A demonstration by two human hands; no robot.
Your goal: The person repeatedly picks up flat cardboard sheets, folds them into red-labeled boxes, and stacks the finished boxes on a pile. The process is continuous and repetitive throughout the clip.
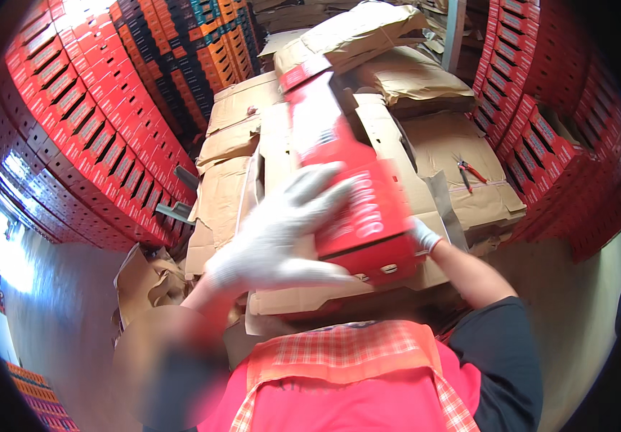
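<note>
A red cardboard box [357,209] with white lettering is in front of me, above the brown cardboard. Its long upper part, with an opened flap [318,108], stretches away from me and is slightly blurred. My left hand [282,223], in a white knitted glove, has its fingers spread in front of the box's left side; whether the palm presses on it I cannot tell. My right hand [423,236], gloved too, grips the box at its near right side, its fingers mostly hidden behind the box. Red-handled pliers [471,173] lie on a brown wrapped bundle [462,144] to the right.
Flattened cardboard [228,187] and brown paper bundles [357,32] cover the work surface. Tall stacks of red boxes [94,115] rise on the left, with more red stacks [519,72] on the right. Torn cardboard [145,281] sits by the floor at the left.
</note>
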